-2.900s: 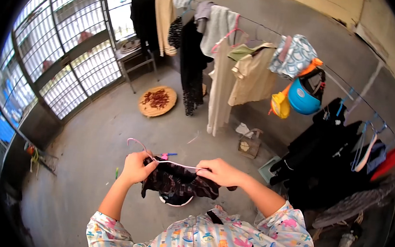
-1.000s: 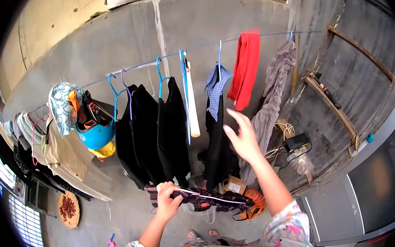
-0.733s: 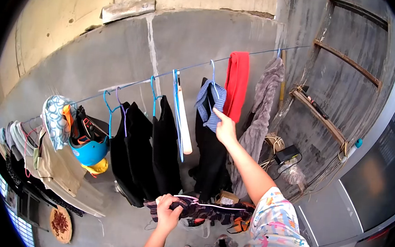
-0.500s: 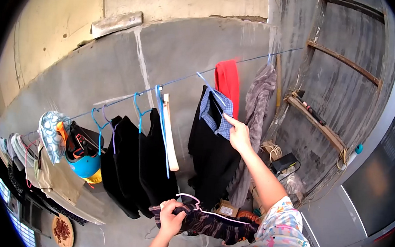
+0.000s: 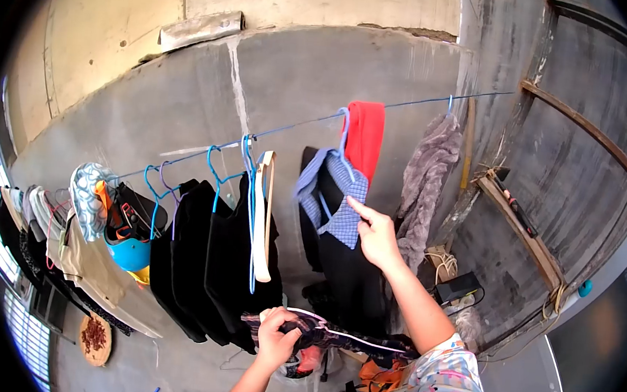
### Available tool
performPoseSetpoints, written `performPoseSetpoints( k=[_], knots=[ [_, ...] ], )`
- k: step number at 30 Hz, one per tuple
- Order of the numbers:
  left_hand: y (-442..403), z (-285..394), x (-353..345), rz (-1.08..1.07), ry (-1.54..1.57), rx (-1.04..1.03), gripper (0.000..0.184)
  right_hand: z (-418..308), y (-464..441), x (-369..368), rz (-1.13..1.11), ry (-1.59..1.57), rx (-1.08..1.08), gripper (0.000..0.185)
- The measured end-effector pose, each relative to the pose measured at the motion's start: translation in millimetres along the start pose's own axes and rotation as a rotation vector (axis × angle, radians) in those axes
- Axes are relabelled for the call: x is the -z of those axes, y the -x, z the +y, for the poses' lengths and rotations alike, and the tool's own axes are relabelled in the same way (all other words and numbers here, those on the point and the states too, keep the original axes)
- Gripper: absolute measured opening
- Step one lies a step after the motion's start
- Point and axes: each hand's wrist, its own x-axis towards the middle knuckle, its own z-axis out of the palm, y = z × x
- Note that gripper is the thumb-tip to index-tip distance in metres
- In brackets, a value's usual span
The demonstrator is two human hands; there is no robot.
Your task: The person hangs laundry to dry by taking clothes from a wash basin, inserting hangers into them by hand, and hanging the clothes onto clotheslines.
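Note:
My left hand [image 5: 277, 335] is closed on a dark patterned garment [image 5: 372, 341] at the lower middle, which is draped on a pale hanger [image 5: 318, 322]. Up and to the right, my right hand [image 5: 378, 238] is at the blue checked collar [image 5: 343, 217] of a black top [image 5: 355, 280]. Its index finger lies stretched along the collar's edge, the other fingers curl in, and the thumb is hidden. A light blue hanger [image 5: 345, 132] carries this top on the line, just before a red cloth [image 5: 365, 137].
The blue clothesline [image 5: 297, 125] crosses the wall. Left of the top hang a cream hanger [image 5: 261, 229], black garments [image 5: 231, 263], a blue helmet [image 5: 129, 254] and lighter clothes. A grey fuzzy garment [image 5: 429, 183] hangs right, near a wooden ladder-like frame [image 5: 524, 227].
The black top has turned, its collar now opening wider towards me and its hanger more upright. My right hand has moved with the collar. The patterned garment stays in my left hand.

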Motion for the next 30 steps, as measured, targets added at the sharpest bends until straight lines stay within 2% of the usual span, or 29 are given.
performPoseSetpoints(
  k=[2,5,7,9,13,15,17,21,22,26,27,29,30],
  knots=[
    [-4,6,2,0.01,0.028,0.012,0.015,5,-5,3,0.058,0.104,0.078,0.055],
    [-4,2,2,0.021,0.016,0.048,0.014,11,-3,18,-0.017,0.173,-0.155,0.057],
    [-5,1,2,0.011,-0.001,0.034,0.014,42,-5,36,0.137,0.125,0.042,0.059],
    [-8,3,3,-0.004,-0.023,0.022,0.014,31,-7,72,0.208,0.047,-0.133,0.06],
    [-19,6,-8,-0.046,-0.043,-0.017,0.014,41,-17,154,0.372,0.156,-0.095,0.059],
    [-29,14,-19,-0.061,-0.055,-0.058,0.015,35,-20,190,0.367,0.267,-0.122,0.059],
    [-37,18,-28,-0.072,-0.046,-0.077,0.016,50,-23,219,0.413,0.396,-0.051,0.059],
    [-46,23,-41,-0.066,0.005,-0.04,0.016,66,-40,270,0.445,0.289,-0.069,0.059],
    [-48,23,-43,-0.067,0.016,-0.022,0.016,66,-42,277,0.437,0.365,-0.047,0.058],
    [-49,14,-52,-0.063,0.049,0.039,0.015,50,-32,251,0.23,0.531,0.017,0.051],
    [-52,15,-54,-0.07,0.074,0.054,0.015,44,-25,243,0.155,0.558,-0.045,0.05],
    [-58,12,-60,-0.084,0.048,0.026,0.014,15,10,211,0.294,1.109,0.071,0.052],
    [-62,11,-62,-0.099,0.054,0.032,0.014,-8,29,198,0.261,1.012,0.134,0.052]
  ],
)
